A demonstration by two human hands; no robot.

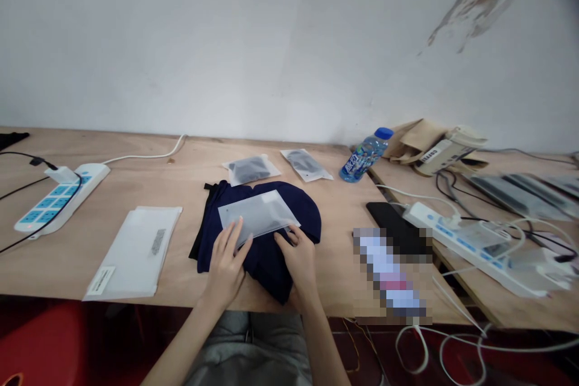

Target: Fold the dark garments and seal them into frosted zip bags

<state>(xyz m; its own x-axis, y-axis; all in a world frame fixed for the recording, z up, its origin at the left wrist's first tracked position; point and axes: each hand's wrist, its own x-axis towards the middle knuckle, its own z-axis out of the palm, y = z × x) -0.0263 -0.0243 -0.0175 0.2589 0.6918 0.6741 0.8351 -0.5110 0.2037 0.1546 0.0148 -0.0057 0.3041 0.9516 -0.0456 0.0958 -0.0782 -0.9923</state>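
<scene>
A small frosted zip bag (260,217) lies on a folded dark navy cloth (305,208) in front of me. My left hand (228,262) rests at the bag's near left side, fingers stretched over its surface and thumb apart. At the near right corner, my right hand (298,253) has its thumb and fingers bent around the bag's edge, pinching it. Whether anything is inside the bag is hard to make out. Behind the cloth lie two more small bags, a left one (251,169) and a right one (306,164), each with something dark inside.
Left are a stack of larger frosted bags (136,253) and a power strip (58,199). A blue-capped bottle (365,155) stands tilted behind right. Further right are a black flat object (393,226), a pixelated phone (391,277), another power strip (470,250), cables and a paper bag (416,139).
</scene>
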